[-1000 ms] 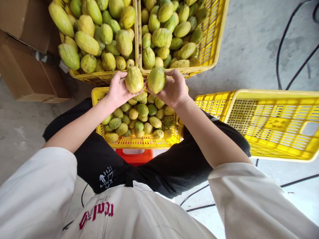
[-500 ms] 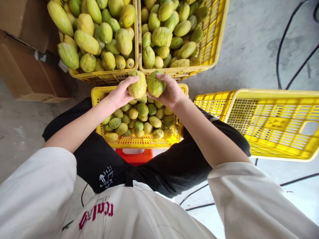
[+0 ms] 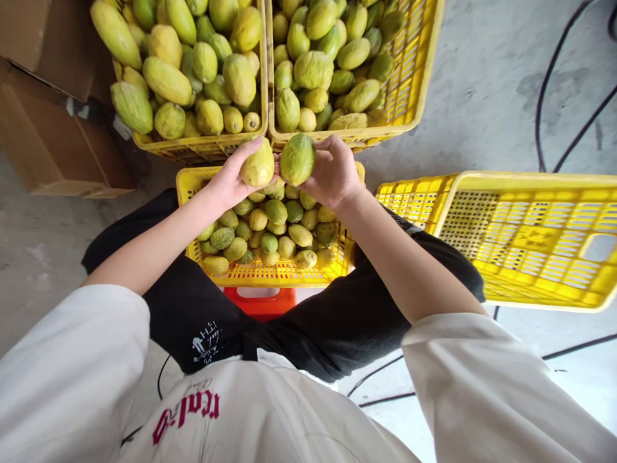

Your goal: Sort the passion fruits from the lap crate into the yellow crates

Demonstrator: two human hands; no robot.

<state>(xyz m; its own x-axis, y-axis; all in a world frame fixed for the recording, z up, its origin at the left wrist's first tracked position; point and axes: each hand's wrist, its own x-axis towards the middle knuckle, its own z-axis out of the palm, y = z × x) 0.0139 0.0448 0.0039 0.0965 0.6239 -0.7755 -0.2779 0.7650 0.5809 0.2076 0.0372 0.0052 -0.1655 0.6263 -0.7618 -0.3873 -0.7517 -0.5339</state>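
The yellow fruit and the green fruit are hiding most fingers of the left hand and right hand. Both forearms are angling forward and inward. The left hand is grasping the yellow fruit, the right hand the green fruit, between the palms over the far edge of the crate; both long axes are running roughly forward.
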